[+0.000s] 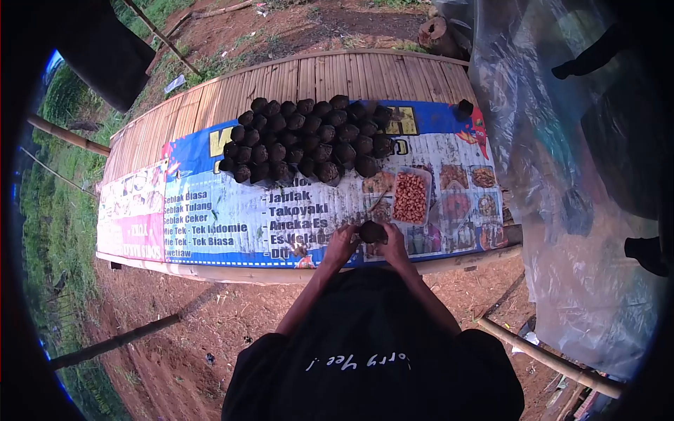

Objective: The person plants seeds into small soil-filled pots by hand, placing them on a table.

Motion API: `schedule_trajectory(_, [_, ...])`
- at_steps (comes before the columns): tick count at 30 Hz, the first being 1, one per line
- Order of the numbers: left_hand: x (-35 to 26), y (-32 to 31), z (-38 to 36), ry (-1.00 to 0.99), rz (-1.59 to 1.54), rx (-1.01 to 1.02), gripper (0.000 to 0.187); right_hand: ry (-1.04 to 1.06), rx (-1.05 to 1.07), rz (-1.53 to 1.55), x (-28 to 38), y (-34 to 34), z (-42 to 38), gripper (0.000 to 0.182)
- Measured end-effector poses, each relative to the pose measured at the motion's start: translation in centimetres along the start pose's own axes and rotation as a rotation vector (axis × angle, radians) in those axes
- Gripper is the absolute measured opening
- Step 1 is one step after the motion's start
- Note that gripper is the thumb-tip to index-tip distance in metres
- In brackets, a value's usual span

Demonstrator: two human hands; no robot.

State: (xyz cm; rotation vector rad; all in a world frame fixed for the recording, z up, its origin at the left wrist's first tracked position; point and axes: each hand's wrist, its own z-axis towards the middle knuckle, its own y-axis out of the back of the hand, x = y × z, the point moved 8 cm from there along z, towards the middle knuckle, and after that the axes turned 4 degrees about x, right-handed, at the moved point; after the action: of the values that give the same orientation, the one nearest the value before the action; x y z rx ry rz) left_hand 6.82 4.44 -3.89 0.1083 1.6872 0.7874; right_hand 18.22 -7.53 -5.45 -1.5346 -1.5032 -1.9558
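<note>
A small dark pot of soil is held between my two hands at the near edge of the table. My left hand is closed on its left side, and my right hand on its right. Just behind my right hand stands a clear plastic tub of reddish-brown seeds. A thin stick lies left of the tub. Farther back, many dark soil-filled pots stand packed together on the printed banner.
The banner covers a bamboo-slat table. One dark pot stands apart at the back right. Clear plastic sheeting hangs along the right side. Bamboo poles stick out near the table, over reddish soil.
</note>
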Motion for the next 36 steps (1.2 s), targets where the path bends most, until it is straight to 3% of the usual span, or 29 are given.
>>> schedule_trajectory(8, [0.0,0.1,0.3,0.053,0.012,-0.063,0.039,-0.026,-0.058,0.028,-0.6,0.0,0.1,0.058])
schedule_trajectory(10, [-0.6,0.2,0.2,0.071,0.005,-0.039,0.04,-0.174,-0.001,0.054,-1.0,0.6,0.0,0.054])
schedule_trajectory(12, [0.1,0.2,-0.2,0.095,0.004,-0.015,0.041,-0.135,0.05,0.019,-0.6,0.1,0.4,0.052])
schedule_trajectory(14, [1.4,0.1,-0.3,0.017,0.054,-0.092,0.056,-0.099,0.093,-0.019,-0.9,-0.5,0.5,0.05])
schedule_trajectory(16, [0.2,0.9,-0.6,0.026,0.043,-0.128,0.065,-0.061,-0.153,0.163,-1.4,1.2,0.3,0.049])
schedule_trajectory(17, [-0.5,1.6,-0.8,0.036,0.033,-0.164,0.075,-0.061,-0.152,0.164,-1.5,0.7,0.1,0.049])
schedule_trajectory(20, [1.9,-1.7,-1.7,-0.041,0.113,-0.038,0.086,-0.003,-0.215,0.183,-0.9,0.3,-0.8,0.056])
schedule_trajectory(23, [1.2,-1.3,-2.3,0.05,-0.056,0.003,0.085,-0.112,-0.1,0.241,-1.1,-0.5,-1.0,0.067])
schedule_trajectory(25, [2.0,-2.1,-2.6,0.092,-0.053,0.059,0.086,-0.098,0.172,0.203,-1.5,-3.3,-1.4,0.071])
schedule_trajectory(26, [2.6,-2.5,-2.6,0.129,-0.047,0.11,0.086,-0.096,0.171,0.205,-1.8,-3.9,-1.3,0.071])
schedule_trajectory(28, [2.7,-2.5,-2.6,0.151,-0.047,0.112,0.086,0.054,-0.176,0.182,-1.5,-2.2,-1.1,0.073])
schedule_trajectory(29, [2.8,-2.5,-2.7,0.176,-0.048,0.119,0.086,0.056,-0.176,0.182,-2.1,-2.2,-1.1,0.073])
schedule_trajectory(31, [2.6,-2.4,-2.8,0.167,-0.044,0.081,0.085,0.003,0.177,0.176,-2.2,-4.2,-1.2,0.072])
schedule_trajectory(35, [2.8,-2.3,-2.7,0.094,0.023,0.051,0.081,-0.113,0.267,0.263,-2.2,-4.5,-1.2,0.073])
schedule_trajectory(36, [2.7,-2.1,-2.7,0.093,0.026,0.05,0.081,0.002,0.084,0.238,-1.0,-3.2,-1.1,0.064])
